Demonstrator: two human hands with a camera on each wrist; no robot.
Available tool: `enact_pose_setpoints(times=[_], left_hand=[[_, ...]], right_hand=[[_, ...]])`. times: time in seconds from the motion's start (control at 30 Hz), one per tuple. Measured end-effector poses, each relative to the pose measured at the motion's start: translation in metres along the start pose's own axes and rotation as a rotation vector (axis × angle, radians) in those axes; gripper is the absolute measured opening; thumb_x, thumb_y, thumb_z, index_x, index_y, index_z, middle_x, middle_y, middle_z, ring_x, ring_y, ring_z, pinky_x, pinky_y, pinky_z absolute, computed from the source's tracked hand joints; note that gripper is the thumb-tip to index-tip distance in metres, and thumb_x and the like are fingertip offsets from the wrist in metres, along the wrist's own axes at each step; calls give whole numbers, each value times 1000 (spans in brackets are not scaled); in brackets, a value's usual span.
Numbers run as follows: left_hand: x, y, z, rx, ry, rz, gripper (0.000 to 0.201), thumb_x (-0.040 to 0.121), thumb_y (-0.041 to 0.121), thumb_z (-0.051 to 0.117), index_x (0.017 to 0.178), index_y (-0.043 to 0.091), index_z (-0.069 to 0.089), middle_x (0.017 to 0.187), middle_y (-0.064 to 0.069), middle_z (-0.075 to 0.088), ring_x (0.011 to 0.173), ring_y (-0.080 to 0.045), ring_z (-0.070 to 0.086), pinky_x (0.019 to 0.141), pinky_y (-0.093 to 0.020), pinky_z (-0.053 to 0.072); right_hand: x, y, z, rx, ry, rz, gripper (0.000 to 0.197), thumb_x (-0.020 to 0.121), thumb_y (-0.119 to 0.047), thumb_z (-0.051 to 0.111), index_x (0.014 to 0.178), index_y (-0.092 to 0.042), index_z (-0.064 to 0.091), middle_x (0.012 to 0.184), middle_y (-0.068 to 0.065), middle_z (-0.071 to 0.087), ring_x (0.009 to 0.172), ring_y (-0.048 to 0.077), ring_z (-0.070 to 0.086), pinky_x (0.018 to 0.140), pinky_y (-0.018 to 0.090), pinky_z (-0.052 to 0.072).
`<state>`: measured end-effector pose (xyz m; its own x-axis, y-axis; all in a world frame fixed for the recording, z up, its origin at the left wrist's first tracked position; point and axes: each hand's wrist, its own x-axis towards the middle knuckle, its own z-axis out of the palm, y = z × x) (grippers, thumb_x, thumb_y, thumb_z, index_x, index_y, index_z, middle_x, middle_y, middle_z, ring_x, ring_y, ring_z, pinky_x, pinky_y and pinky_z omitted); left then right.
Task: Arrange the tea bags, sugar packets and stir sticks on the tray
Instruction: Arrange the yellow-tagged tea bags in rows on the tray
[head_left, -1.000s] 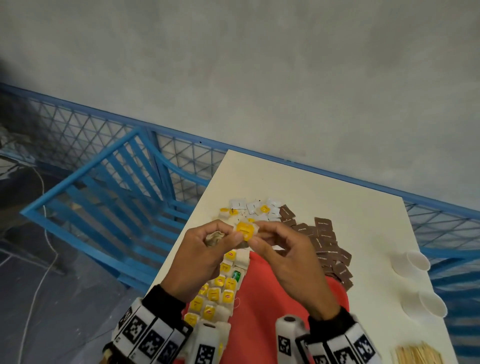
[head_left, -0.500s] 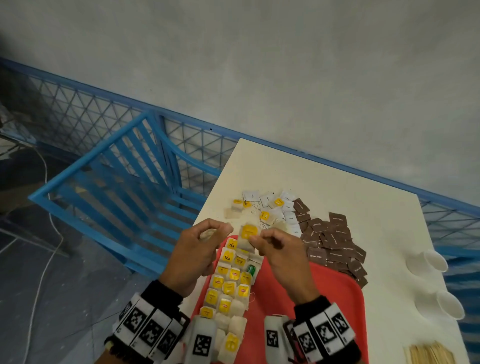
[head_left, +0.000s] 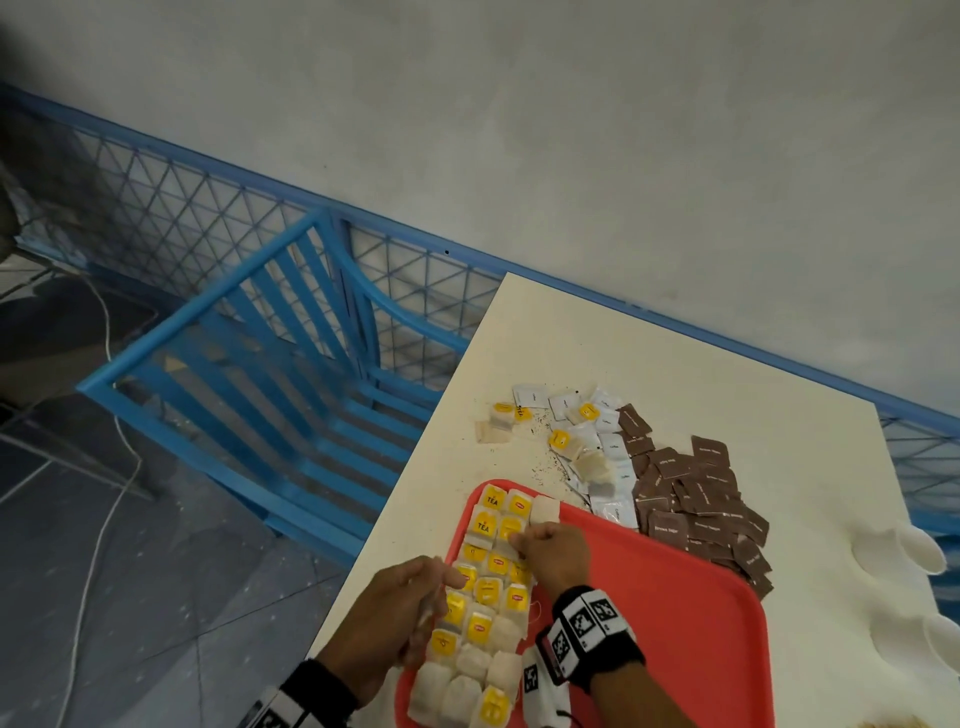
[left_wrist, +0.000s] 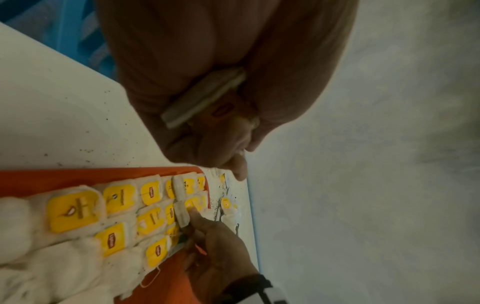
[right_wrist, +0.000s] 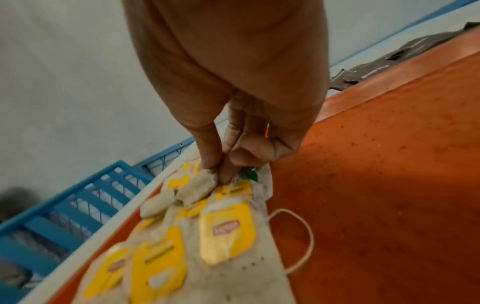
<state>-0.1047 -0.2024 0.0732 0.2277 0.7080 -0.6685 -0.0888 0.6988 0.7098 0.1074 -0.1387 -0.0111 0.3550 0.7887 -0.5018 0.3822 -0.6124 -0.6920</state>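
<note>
A red tray (head_left: 675, 623) lies on the cream table (head_left: 753, 395). Rows of tea bags (head_left: 483, 597) with yellow tags fill its left side. My right hand (head_left: 517, 540) reaches down onto the far rows, and its thumb and forefinger pinch one tea bag (right_wrist: 200, 185) there. My left hand (head_left: 447, 577) hovers at the tray's left edge, curled round a few flat tea bags (left_wrist: 205, 96). Loose tea bags (head_left: 563, 441), white sugar packets (head_left: 613, 452) and brown sugar packets (head_left: 696, 493) lie beyond the tray. The tips of the stir sticks (head_left: 888, 722) show at the bottom right.
White paper cups (head_left: 904, 545) stand near the table's right edge. A blue slatted chair (head_left: 291, 374) and a blue mesh fence (head_left: 208, 208) sit left of and behind the table. Tea crumbs are scattered near the loose bags. The tray's right half is bare.
Both hands have dropped from in front of the loose pile to the tray. The right hand has brought its tea bag down onto the far rows; the left has moved to the tray's left edge.
</note>
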Motion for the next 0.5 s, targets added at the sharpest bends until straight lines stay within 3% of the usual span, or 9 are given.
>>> enact_pose_setpoints(times=[0.07, 0.17, 0.3, 0.37, 0.43, 0.5], left_hand=[[2, -1, 1, -38, -4, -18, 42, 103, 38, 44, 103, 3, 67, 56, -2, 48, 45, -12, 34, 47, -20, 23], [5, 1, 1, -120, 5, -45, 51, 99, 50, 45, 102, 6, 70, 62, -5, 55, 47, -13, 41, 48, -20, 26], [7, 7, 4, -217, -4, -38, 64, 92, 61, 41, 105, 6, 71, 71, -11, 60, 46, -15, 41, 45, -19, 29], [7, 11, 7, -225, -17, -16, 67, 92, 64, 37, 108, 6, 69, 73, -12, 62, 45, -15, 42, 45, -18, 31], [7, 15, 14, -212, -34, 4, 71, 91, 68, 34, 110, 8, 68, 75, -14, 63, 44, -16, 42, 45, -19, 30], [5, 18, 23, -171, -49, 12, 72, 90, 71, 31, 110, 13, 68, 78, -16, 64, 44, -17, 42, 46, -20, 30]], right_hand=[[2, 0, 5, -81, 38, 4, 42, 79, -18, 80, 52, -16, 48, 52, -5, 50, 49, 9, 44, 45, 19, 37], [0, -4, 7, -125, 97, -7, 33, 77, -23, 80, 66, -15, 50, 67, -1, 57, 61, 14, 51, 51, 26, 38], [-8, -15, 1, -205, 54, -84, 35, 77, -23, 79, 66, -16, 46, 65, -2, 52, 58, 12, 45, 52, 27, 38], [-20, -24, -9, -121, 60, -205, 35, 79, -23, 78, 66, -16, 46, 63, -2, 50, 57, 11, 43, 56, 30, 40], [-41, -36, -26, -19, -18, -369, 33, 83, -26, 77, 67, -13, 52, 59, -8, 48, 54, 5, 41, 54, 22, 38], [-67, -52, -44, -11, -239, -470, 23, 87, -32, 75, 78, -13, 66, 60, -14, 54, 56, -1, 46, 56, 17, 39]])
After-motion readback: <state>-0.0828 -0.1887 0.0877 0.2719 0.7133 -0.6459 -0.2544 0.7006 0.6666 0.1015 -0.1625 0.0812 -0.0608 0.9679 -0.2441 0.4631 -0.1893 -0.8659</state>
